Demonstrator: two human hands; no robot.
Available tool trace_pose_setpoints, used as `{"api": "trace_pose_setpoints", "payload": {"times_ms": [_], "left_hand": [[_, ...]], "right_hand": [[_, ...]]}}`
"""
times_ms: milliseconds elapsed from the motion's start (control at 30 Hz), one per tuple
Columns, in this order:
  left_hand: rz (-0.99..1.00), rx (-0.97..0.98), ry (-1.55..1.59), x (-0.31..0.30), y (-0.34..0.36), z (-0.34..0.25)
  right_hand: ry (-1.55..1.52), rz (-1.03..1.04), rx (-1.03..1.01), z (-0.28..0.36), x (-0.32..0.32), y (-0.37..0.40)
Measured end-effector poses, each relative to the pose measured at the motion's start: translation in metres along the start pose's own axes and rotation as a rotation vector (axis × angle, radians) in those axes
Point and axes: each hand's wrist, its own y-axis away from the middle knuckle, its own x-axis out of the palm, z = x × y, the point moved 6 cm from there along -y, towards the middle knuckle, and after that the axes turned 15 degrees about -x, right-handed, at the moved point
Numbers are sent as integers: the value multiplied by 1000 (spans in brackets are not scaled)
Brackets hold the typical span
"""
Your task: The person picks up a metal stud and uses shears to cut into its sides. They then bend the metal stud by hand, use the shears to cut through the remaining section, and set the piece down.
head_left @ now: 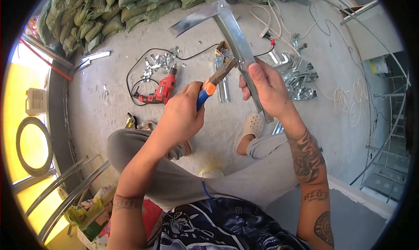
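My left hand (180,112) is closed around the blue and orange handles of a pair of tin snips (223,73). The dark jaws point up and right, their tips right at the edge of a bent metal channel (235,34). My right hand (267,86) grips this shiny strip along its lower length, thumb on top. Above the hands its upper end folds sharply to the left. Beneath the snips, on the floor, are a small open box of screws (224,53) and some metal strips (221,87).
A red corded drill (162,90) lies left of my hands, near metal scraps (159,62). Bent metal pieces (301,77) are heaped at right. Sandbags (118,10) line the back. White cables (270,18) cross the floor. A grey coil (34,146) stands far left.
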Motion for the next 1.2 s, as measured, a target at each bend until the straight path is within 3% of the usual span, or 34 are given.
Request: {"api": "trace_pose_setpoints", "payload": {"times_ms": [100, 267, 667, 800, 867, 1033, 1133, 1200], "left_hand": [[116, -82, -32, 3, -5, 6], [-1, 78, 58, 5, -4, 1], [-99, 142, -8, -4, -2, 1], [-36, 62, 30, -3, -5, -1], [34, -82, -18, 3, -10, 4], [-51, -12, 9, 11, -12, 5], [-2, -56, 33, 3, -8, 6], [247, -161, 202, 7, -9, 18]], "right_hand": [[-135, 9, 42, -8, -4, 2], [-86, 12, 17, -2, -5, -1], [-47, 1, 30, 3, -3, -2], [-63, 16, 33, -1, -4, -2], [-39, -8, 39, -3, -4, -2], [72, -46, 60, -13, -11, -3], [-98, -52, 195, -23, -20, -1], [-509, -12, 197, -19, -17, -5]]}}
